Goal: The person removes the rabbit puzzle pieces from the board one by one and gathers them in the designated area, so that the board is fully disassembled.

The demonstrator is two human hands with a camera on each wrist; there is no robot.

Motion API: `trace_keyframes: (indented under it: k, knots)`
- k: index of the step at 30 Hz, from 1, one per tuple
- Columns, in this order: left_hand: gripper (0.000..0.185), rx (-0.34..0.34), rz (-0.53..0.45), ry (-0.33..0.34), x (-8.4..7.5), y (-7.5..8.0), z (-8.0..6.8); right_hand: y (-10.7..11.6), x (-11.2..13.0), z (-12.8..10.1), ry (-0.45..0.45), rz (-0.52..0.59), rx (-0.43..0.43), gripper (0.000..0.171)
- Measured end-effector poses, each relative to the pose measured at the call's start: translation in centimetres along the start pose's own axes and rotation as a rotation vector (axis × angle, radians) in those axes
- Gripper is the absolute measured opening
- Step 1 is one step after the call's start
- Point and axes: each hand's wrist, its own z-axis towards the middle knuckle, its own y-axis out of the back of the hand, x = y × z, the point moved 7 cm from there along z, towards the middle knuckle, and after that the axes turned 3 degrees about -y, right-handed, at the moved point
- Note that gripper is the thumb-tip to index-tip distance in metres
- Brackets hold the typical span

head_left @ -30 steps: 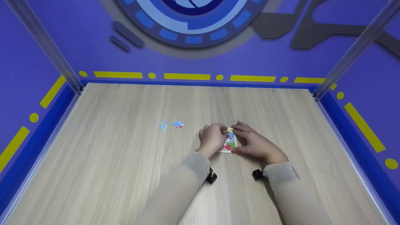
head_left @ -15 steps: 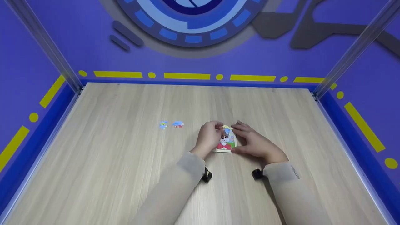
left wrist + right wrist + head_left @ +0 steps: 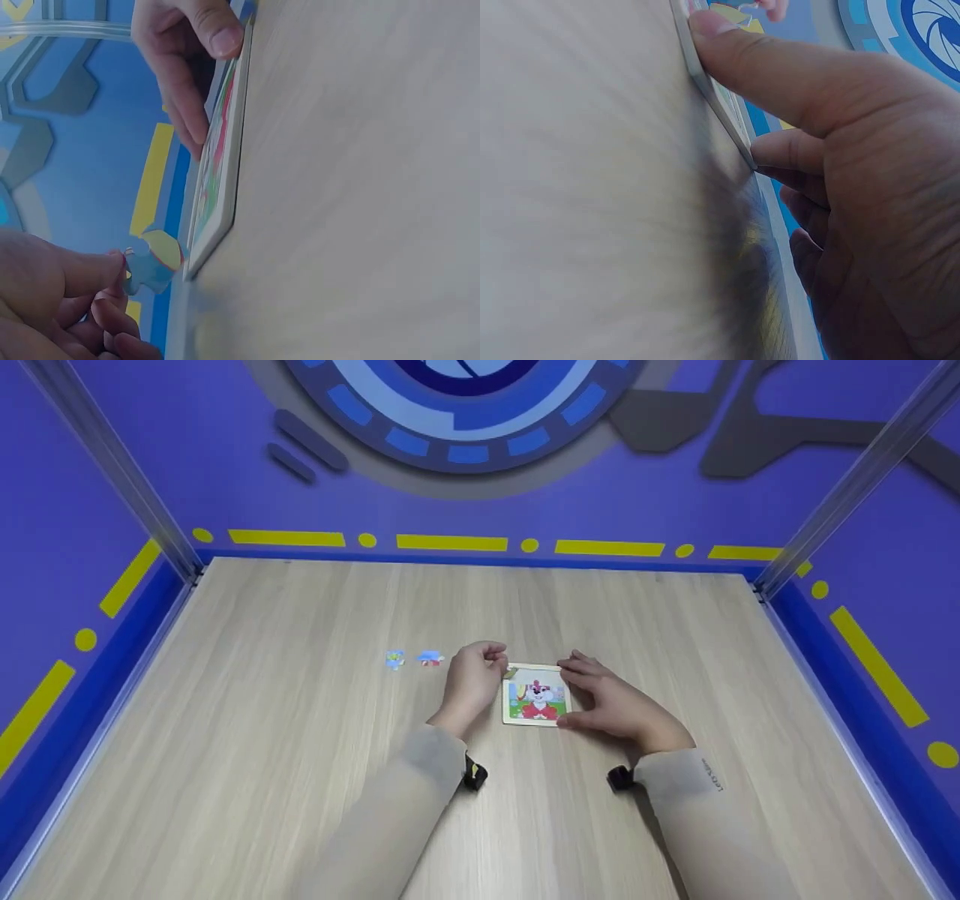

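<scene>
A square jigsaw puzzle tray [image 3: 537, 676] with a pale rim lies on the table. Its lower part shows a white cartoon animal in red on green, while a strip along the top is bare. My left hand [image 3: 471, 684] pinches a blue and yellow jigsaw piece [image 3: 154, 266] between thumb and fingers, at the tray's upper left corner. On the right side, my right hand [image 3: 616, 703] holds the tray's edge, thumb [image 3: 727, 34] at the near corner and fingers at the far one. Two loose jigsaw pieces [image 3: 395, 658] [image 3: 430, 658] lie left of my left hand.
The wooden table [image 3: 300, 780] is bounded by a blue-purple back wall [image 3: 480, 521] and side walls with yellow markings. Metal posts [image 3: 847, 484] stand at the back corners. A black wrist device [image 3: 474, 774] sits at my left cuff.
My left hand has moved left off the tray with the jigsaw piece, uncovering the picture and the bare top strip. The right hand has stayed at the tray's right edge.
</scene>
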Motion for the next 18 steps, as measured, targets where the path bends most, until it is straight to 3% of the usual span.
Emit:
trace_keyframes:
  k: [7, 18]
  knots:
    - [0.027, -0.023, -0.014, 0.048, 0.9, 0.8, 0.1, 0.0, -0.1, 0.0, -0.010, -0.006, -0.001, 0.096]
    - [0.024, -0.036, 0.046, -0.036, 0.8, 1.5, 0.4, 0.0, 0.0, -0.1, -0.024, 0.003, 0.006, 0.096]
